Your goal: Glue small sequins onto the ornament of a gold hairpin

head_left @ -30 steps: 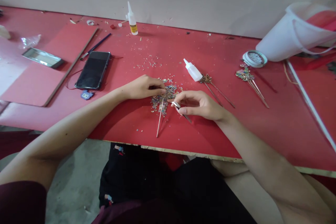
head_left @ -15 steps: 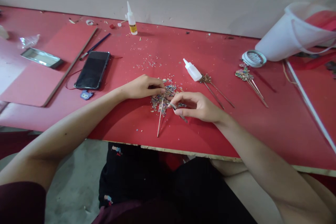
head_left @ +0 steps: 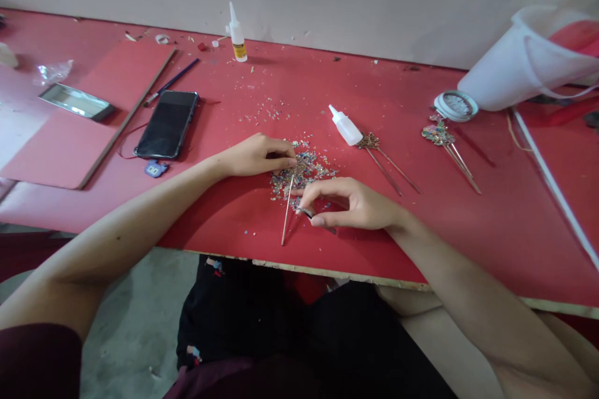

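My left hand [head_left: 259, 154] rests at the pile of small shiny shell-like chips [head_left: 322, 168], its fingers closed on the head of a metal hairpin [head_left: 287, 212]. The hairpin's prong points down toward the table's front edge; its head is partly hidden by the fingers and chips. Just right of it, my right hand [head_left: 358, 204] pinches a pair of tweezers [head_left: 306, 214] between thumb and fingers, low over the near side of the pile. Whether the tweezer tips hold a chip is too small to tell.
A white squeeze bottle [head_left: 346, 128] touches another hairpin [head_left: 386, 162]. Farther right lie a decorated hairpin [head_left: 447, 142], a round tin [head_left: 456, 105] and a leaning white bucket [head_left: 500, 68]. A phone [head_left: 167, 124], brush [head_left: 173, 81], board [head_left: 51, 156] and glue bottle [head_left: 238, 40] stand left and behind.
My right hand with the tweezers has moved slightly toward me, away from the hairpin's head. My left hand stays in place on the hairpin.
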Available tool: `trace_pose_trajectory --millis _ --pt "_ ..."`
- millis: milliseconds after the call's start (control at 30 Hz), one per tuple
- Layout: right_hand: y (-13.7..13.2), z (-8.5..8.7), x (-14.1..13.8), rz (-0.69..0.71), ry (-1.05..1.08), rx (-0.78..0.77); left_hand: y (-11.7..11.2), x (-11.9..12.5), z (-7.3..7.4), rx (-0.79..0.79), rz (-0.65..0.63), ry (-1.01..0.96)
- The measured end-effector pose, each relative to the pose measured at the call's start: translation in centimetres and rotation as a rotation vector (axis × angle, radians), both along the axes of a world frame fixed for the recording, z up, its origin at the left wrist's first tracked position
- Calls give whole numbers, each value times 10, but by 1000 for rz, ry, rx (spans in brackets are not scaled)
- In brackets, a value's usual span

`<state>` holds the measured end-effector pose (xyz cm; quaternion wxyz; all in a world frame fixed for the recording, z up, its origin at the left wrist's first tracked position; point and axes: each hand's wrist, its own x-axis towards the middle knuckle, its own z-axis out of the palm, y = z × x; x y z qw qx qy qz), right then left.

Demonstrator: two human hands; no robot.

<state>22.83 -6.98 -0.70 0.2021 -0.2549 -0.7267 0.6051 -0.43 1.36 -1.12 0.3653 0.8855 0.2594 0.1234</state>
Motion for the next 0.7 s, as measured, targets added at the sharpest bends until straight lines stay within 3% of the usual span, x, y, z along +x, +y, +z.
trace_pose_trajectory --millis 300,700 --pt "8 -6 6 -196 0 70 0 1 -1 31 -1 8" --pt "9 -6 6 -231 -57 94 -3 2 1 90 15 39"
